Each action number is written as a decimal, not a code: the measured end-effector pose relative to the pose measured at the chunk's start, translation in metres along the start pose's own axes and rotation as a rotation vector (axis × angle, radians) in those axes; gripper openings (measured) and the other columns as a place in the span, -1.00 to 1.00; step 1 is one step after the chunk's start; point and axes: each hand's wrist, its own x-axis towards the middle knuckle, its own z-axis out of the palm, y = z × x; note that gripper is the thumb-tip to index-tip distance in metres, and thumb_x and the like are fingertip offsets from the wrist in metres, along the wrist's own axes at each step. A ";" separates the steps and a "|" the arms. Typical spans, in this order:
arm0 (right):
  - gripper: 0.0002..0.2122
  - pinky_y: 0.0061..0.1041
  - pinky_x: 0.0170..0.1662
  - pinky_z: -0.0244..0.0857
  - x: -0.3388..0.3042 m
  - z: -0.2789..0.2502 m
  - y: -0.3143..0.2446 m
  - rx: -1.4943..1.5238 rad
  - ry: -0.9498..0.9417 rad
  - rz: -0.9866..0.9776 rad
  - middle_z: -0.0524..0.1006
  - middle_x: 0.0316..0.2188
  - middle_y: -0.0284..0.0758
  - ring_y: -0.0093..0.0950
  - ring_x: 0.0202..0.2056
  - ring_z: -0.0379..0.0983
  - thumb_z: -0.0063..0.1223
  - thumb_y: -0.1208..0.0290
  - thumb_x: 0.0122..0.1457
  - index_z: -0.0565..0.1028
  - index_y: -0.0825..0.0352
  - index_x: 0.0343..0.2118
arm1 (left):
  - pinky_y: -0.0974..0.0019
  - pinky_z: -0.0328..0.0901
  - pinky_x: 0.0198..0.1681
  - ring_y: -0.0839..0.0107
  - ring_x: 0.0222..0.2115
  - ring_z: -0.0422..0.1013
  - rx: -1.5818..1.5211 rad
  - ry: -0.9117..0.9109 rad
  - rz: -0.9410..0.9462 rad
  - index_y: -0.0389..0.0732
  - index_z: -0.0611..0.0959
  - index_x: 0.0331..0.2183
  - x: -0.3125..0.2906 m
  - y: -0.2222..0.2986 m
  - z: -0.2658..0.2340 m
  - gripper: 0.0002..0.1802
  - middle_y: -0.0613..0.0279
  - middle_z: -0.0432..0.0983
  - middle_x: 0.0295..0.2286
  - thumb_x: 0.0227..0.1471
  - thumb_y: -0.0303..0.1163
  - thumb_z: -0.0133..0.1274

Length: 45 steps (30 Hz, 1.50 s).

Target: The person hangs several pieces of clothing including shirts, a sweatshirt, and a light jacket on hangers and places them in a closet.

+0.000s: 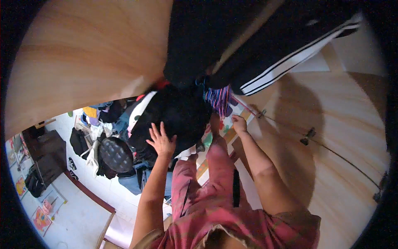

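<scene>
My left hand (pixel 161 143) lies with spread fingers against a bulky black garment (pixel 182 110). A white strip with red and green marks shows along the garment's left side. My right hand (pixel 239 123) is closed, its fingers curled, near a purple striped cloth (pixel 219 99); anything inside them is too small to make out. Above both hands hang dark clothes, one a black garment with a white striped band (pixel 277 68).
Wood-grain panels rise at the upper left (pixel 91 54) and right (pixel 348 120). Metal fittings (pixel 307 136) sit along a dark line on the right one. Heaped clothes and a dark round cushioned thing (pixel 117 154) lie lower left, by a white table (pixel 76 211).
</scene>
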 end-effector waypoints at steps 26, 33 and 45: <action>-0.85 -0.42 -0.31 0.26 0.088 0.113 0.102 0.057 0.435 -0.104 0.44 -0.44 -0.24 -0.36 -0.39 0.36 0.00 0.54 -0.03 0.44 0.23 -0.35 | -0.24 -0.31 0.16 -0.04 0.19 -0.15 0.064 0.595 0.238 -0.06 0.27 0.13 0.037 -0.053 0.139 -0.29 -0.09 -0.10 0.17 0.06 0.16 -0.27; -0.83 -0.44 -0.17 0.24 -0.018 0.064 0.065 0.089 0.667 -0.242 0.40 -0.30 -0.21 -0.33 -0.27 0.36 -0.07 0.55 0.09 0.34 0.37 -0.23 | -0.20 -0.20 0.16 0.02 0.14 -0.02 -0.201 0.467 0.269 -0.07 0.24 0.11 0.019 -0.063 0.096 -0.20 0.01 0.01 0.14 -0.10 0.08 0.04; -0.74 -0.55 -0.43 0.22 -0.172 -0.025 -0.044 0.107 -0.021 -0.138 0.41 -0.53 -0.34 -0.55 -0.55 0.25 -0.03 0.31 0.18 0.44 0.41 -0.19 | -0.13 -0.01 0.09 0.14 -0.03 0.26 -0.262 0.287 -0.150 -0.13 0.41 -0.11 0.003 -0.152 0.050 -0.52 0.10 0.40 -0.13 -0.16 -0.44 0.11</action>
